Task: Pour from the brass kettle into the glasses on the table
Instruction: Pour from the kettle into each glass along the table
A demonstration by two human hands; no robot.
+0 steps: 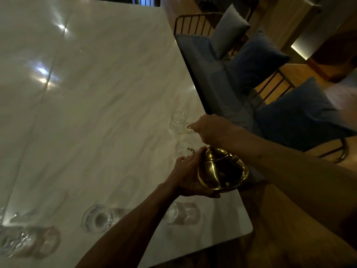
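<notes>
The round brass kettle (222,169) hangs over the table's right edge, its curved spout (191,150) pointing left toward a small clear glass (182,147). My left hand (187,176) cups the kettle's side and underside. Directly above the lid, my right hand (214,130) is closed, apparently on the handle, which is hidden. Beyond it, another clear glass (177,122) stands beside my right knuckles. Three more glasses stand near the front edge: one (181,212) under my left wrist, one (96,218) to its left, one (29,242) at far left.
The white marble table (96,113) stretches away to the left and far side. A bench with blue cushions (257,62) and a metal-rail back runs along the table's right edge. Wooden floor (270,229) shows below the table's near right corner.
</notes>
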